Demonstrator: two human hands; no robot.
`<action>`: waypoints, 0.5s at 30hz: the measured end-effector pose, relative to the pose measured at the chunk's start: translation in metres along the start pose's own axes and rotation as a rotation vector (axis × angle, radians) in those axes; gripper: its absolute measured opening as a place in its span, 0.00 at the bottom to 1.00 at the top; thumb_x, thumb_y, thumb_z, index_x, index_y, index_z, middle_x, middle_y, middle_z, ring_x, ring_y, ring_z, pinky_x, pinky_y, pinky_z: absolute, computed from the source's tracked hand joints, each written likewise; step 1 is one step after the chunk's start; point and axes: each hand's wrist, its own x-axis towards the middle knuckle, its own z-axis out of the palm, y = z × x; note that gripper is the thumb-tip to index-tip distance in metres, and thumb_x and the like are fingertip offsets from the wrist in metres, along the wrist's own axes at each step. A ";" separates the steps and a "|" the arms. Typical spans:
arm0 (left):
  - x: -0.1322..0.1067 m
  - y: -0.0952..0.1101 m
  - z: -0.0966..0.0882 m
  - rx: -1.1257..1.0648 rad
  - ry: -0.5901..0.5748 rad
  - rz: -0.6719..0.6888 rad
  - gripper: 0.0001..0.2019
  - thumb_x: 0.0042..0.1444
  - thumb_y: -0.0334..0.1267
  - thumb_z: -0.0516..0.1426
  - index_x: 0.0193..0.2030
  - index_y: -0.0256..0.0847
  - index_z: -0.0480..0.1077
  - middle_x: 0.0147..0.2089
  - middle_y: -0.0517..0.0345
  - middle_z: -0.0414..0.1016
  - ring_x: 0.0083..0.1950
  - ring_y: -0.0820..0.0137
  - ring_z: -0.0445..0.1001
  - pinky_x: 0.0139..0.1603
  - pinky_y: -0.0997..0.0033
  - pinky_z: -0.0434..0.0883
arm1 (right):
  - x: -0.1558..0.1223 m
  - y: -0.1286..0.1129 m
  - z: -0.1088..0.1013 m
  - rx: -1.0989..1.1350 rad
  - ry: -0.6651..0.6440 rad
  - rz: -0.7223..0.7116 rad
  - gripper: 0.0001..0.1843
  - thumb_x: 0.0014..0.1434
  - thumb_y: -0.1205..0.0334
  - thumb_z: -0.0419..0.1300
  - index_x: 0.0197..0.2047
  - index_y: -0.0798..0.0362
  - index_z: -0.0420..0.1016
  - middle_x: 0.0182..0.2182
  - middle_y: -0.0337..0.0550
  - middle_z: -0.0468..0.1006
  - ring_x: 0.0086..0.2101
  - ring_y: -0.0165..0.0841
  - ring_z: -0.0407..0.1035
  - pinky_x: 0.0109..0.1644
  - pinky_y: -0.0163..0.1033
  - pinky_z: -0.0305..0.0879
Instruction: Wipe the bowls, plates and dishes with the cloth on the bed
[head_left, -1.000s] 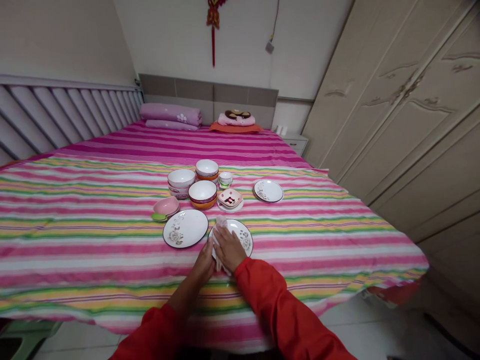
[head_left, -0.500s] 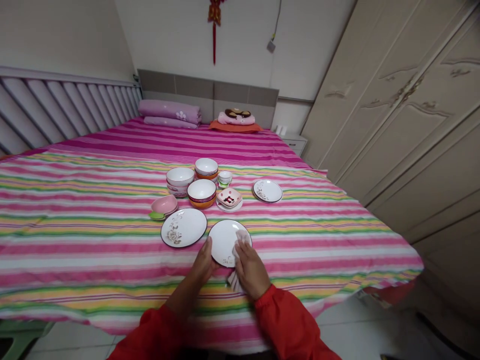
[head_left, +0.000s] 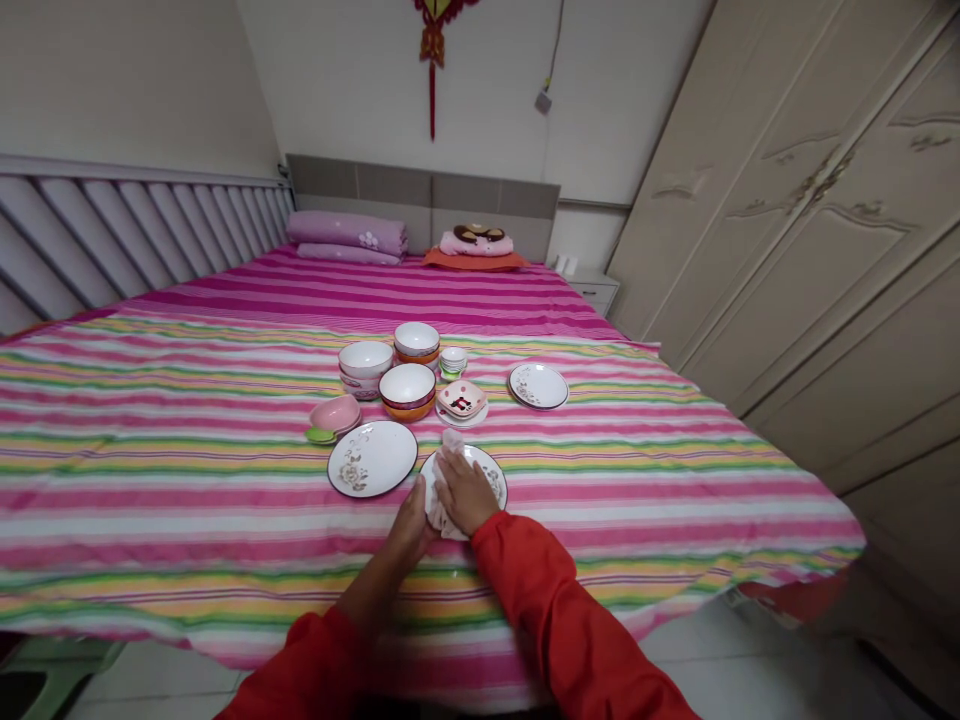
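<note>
My left hand (head_left: 412, 523) grips the left edge of a white plate (head_left: 491, 470) with a dark rim and a brown flower pattern. Across the plate's face my right hand (head_left: 463, 490) presses a pale cloth (head_left: 442, 510), its fingers laid over the fabric. Part of the plate is hidden under the hand and cloth. Just to the left lies a larger flowered plate (head_left: 373, 458). Behind are a pink bowl (head_left: 335, 412), a square dish with a cartoon figure (head_left: 461, 399) and a stack of bowls (head_left: 407, 388).
More stacked bowls (head_left: 365, 360) and another bowl stack (head_left: 417, 340) stand farther back, beside small cups (head_left: 453, 360). Two or so plates (head_left: 538, 386) are stacked to the right. Everything rests on a striped bedsheet (head_left: 637, 480). A wardrobe (head_left: 810, 250) lines the right side.
My right hand and the cloth have moved left across the plate, from its right edge to its left half. The plate has turned, its flowers now at the right. My left hand keeps its hold.
</note>
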 end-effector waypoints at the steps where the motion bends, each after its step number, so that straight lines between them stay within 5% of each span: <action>1: 0.000 -0.001 0.000 0.021 0.007 -0.008 0.23 0.62 0.48 0.48 0.61 0.41 0.62 0.54 0.44 0.75 0.56 0.59 0.72 0.56 0.54 0.69 | 0.000 0.005 -0.003 -0.027 0.008 0.038 0.28 0.65 0.59 0.46 0.68 0.51 0.51 0.68 0.43 0.48 0.66 0.39 0.43 0.66 0.55 0.42; 8: -0.006 0.000 0.006 0.119 0.086 -0.011 0.25 0.61 0.50 0.49 0.59 0.39 0.64 0.52 0.41 0.76 0.53 0.57 0.74 0.48 0.53 0.73 | -0.041 0.030 -0.005 -0.074 0.119 0.174 0.27 0.63 0.64 0.48 0.66 0.55 0.57 0.66 0.48 0.53 0.65 0.41 0.45 0.66 0.53 0.45; 15: -0.009 0.001 0.007 0.123 0.122 -0.024 0.24 0.62 0.49 0.47 0.58 0.35 0.65 0.49 0.41 0.78 0.48 0.59 0.77 0.50 0.55 0.73 | -0.084 0.009 0.017 0.097 0.225 -0.079 0.24 0.63 0.65 0.48 0.62 0.55 0.64 0.62 0.50 0.63 0.62 0.42 0.55 0.64 0.53 0.55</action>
